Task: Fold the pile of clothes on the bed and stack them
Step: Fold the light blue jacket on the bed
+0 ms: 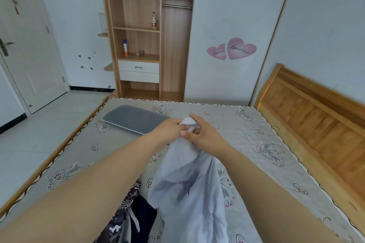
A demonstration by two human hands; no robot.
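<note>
A pale blue garment is held up over the bed, its top bunched and pinched between the left hand and the right hand, both grips clamped on the cloth. Its lower part is draped beside the dark patterned clothes pile at the near edge. Open mattress is seen ahead and right, up to the wooden headboard; a grey pillow is lying far left. "Love You" is read on the pink heart stickers.
</note>
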